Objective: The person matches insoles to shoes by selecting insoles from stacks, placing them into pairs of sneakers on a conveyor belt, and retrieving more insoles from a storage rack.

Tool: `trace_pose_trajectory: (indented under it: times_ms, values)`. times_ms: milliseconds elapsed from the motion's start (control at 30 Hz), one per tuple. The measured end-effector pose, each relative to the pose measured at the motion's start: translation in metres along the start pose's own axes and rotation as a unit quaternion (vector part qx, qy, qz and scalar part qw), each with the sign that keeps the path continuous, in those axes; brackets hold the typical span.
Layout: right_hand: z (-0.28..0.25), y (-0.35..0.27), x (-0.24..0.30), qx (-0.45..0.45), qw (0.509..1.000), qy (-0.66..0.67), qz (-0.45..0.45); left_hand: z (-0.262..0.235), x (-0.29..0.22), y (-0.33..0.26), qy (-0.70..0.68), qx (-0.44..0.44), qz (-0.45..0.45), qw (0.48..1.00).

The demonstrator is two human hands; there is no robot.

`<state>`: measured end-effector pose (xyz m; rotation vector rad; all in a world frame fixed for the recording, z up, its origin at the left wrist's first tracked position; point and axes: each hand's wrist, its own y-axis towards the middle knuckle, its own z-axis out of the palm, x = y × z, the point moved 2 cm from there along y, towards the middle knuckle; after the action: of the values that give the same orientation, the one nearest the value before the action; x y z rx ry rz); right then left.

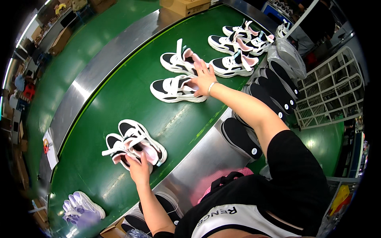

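Observation:
On the green conveyor belt (pixel 103 170), a pair of white-and-black sneakers (pixel 131 127) with pink linings sits close together at left of centre. My left hand (pixel 139 170) is at their heels, fingers and thumb closed about the backs near the openings. Farther along and to the right, my right hand (pixel 204 81) reaches over a second pair, its fingers spread. Its thumb side touches the nearer sneaker (pixel 162 89) at the heel, and its fingertips lie by the heel of the farther sneaker (pixel 170 65). Straps stand up loosely on several shoes.
More matching sneakers (pixel 230 65) stand at the far right. Black insoles (pixel 238 137) are stacked along the metal edge (pixel 198 154) beside me. Lilac-and-white shoes (pixel 89 206) sit near left. A white wire rack (pixel 329 91) stands right; a cardboard box (pixel 184 7) is at the back.

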<state>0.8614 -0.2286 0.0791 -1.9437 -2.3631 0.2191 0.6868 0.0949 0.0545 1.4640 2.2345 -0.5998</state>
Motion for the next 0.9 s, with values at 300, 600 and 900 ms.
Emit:
trace_pose_trajectory:
  times_ms: [300, 600, 900]
  values:
    - [0.026, -0.005, 0.002, 0.027, 0.968, -0.203, -0.148, 0.007, -0.032, 0.032, 0.066, 0.046, -0.094, 0.992]
    - [0.009, -0.015, -0.092, 0.067, 0.993, -0.037, -0.086, 0.084, -0.097, 0.032, -0.062, 0.137, 0.08, 0.985]
    - [0.008, 0.007, -0.304, -0.395, 0.765, 0.385, 0.334, 0.116, -0.177, 0.031, 0.096, 0.129, 0.022, 0.987]
